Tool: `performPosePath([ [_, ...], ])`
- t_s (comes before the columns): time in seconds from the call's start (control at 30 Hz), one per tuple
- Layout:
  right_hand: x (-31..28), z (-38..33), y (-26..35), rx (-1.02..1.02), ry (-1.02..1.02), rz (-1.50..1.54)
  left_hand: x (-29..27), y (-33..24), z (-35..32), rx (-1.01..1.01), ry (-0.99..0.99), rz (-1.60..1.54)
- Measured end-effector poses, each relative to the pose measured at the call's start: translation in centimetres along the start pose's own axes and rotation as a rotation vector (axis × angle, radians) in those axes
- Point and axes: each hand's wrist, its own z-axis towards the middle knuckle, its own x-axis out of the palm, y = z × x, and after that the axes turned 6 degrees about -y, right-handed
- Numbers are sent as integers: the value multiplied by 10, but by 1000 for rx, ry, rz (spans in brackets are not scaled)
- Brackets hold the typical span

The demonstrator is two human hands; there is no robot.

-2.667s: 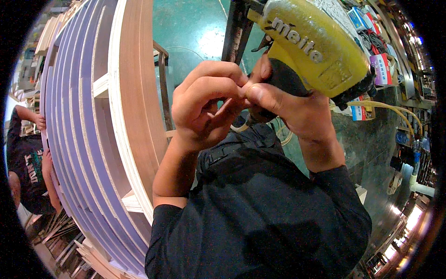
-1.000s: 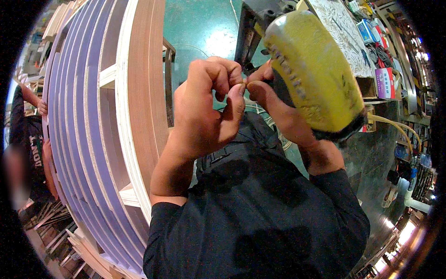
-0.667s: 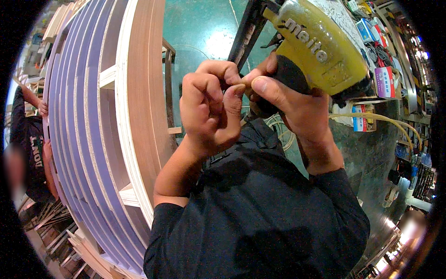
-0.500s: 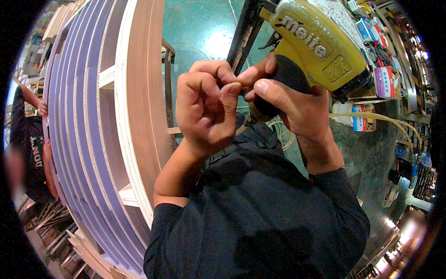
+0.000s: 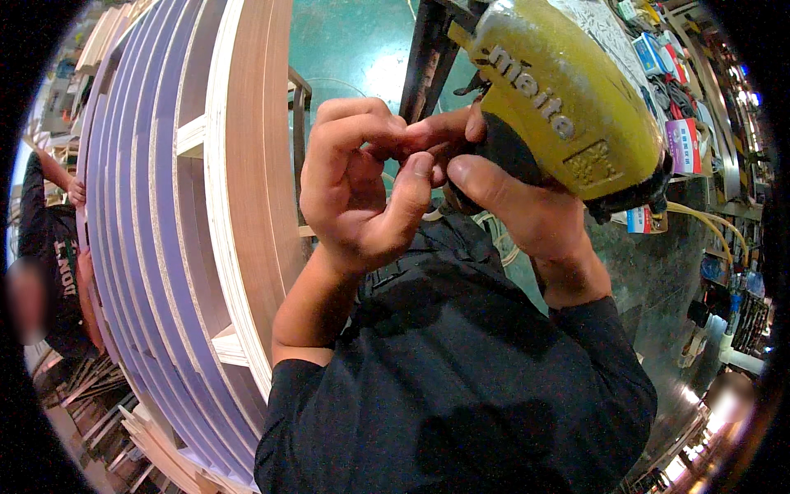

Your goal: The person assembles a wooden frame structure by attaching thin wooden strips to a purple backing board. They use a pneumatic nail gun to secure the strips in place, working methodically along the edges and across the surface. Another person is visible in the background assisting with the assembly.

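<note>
There is one view. The camera sits on the person's head and looks down, very close to the hands. The left hand [image 5: 358, 193] and the right hand [image 5: 510, 206] fill the middle, raised right up near the lens, with the yellow tool [image 5: 568, 99] at the top right. The dark sleeves [image 5: 461, 387] come up from the bottom edge. The wide lens bends straight lines, so the wood panels [image 5: 214, 206] curve along the left side. The green floor [image 5: 346, 41] shows far below, at the top. Another person [image 5: 49, 247] stands at the far left edge. The corners are black.
</note>
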Motion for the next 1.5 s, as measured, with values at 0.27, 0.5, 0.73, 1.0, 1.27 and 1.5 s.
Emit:
performPosePath([
  [0.27, 2, 6, -13, 89, -25, -234, -10, 0, 7, -186, -48, 49],
  [0.5, 2, 22, -47, 57, 28, -284, -38, 33, 0, -49, -41, 246],
  [0.73, -70, 80, -138, 477, 277, -630, -103, -29, -70, -55, -202, 484],
  [1.0, -171, 163, -376, 627, 1282, -1733, -181, -167, -173, -335, -339, 1455],
  [1.27, -70, 155, -343, 770, 1358, -1475, -183, -246, -247, -517, -639, 1584],
  [1.5, 92, 137, -119, 395, 1420, -1303, -178, -261, -284, -460, -622, 1469],
])
